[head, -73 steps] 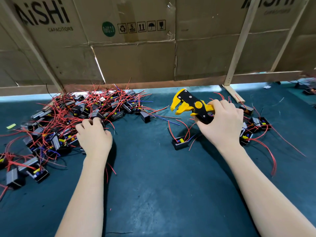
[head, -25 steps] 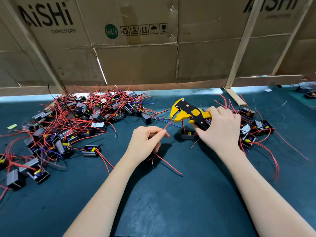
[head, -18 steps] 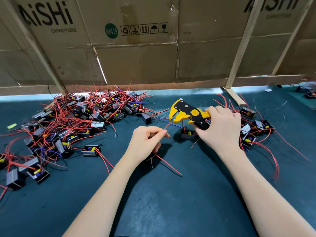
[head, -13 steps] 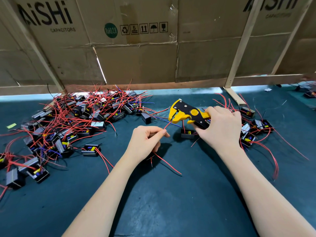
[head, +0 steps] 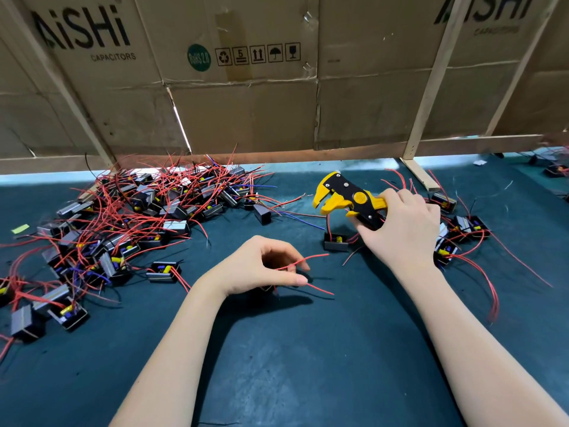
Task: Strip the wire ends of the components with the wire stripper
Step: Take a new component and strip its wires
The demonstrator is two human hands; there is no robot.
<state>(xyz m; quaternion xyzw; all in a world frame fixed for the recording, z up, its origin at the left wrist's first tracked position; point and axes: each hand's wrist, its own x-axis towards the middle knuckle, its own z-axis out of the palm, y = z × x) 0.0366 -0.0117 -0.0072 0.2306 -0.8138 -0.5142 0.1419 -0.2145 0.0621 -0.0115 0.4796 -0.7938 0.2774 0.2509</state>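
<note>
The fingers (head: pixel 300 280) of a person's left hand (head: pixel 255 268) curl loosely around a small black component, mostly hidden beneath the palm near the middle of the dark green surface (head: pixel 277 365), with one of its red wires (head: pixel 303 261) passing between thumb and fingertips and pointing toward the right, and a second red wire (head: pixel 320 290) trailing out just below it onto the surface. The right hand (head: pixel 403 229), farther back and to the right, grips the handles of a yellow-and-black wire stripper (head: pixel 348 200), fingers wrapped around them; the tool's jaws stand apart and point left, clear of the wire end held by the left hand. Just below the stripper, a single black component (head: pixel 335 241) with red leads sits on the surface beside the right hand. A large heap of components (head: pixel 138 217) tangled in red and blue wires spreads across the back left part of the surface toward its left edge, while a smaller group of components (head: pixel 458 232) with long red wires lies behind the right hand toward the right edge. Cardboard panels (head: pixel 246 103) printed "AiSHi CAPACITORS", braced by wooden slats (head: pixel 428 87), stand along the back edge of the surface.
</note>
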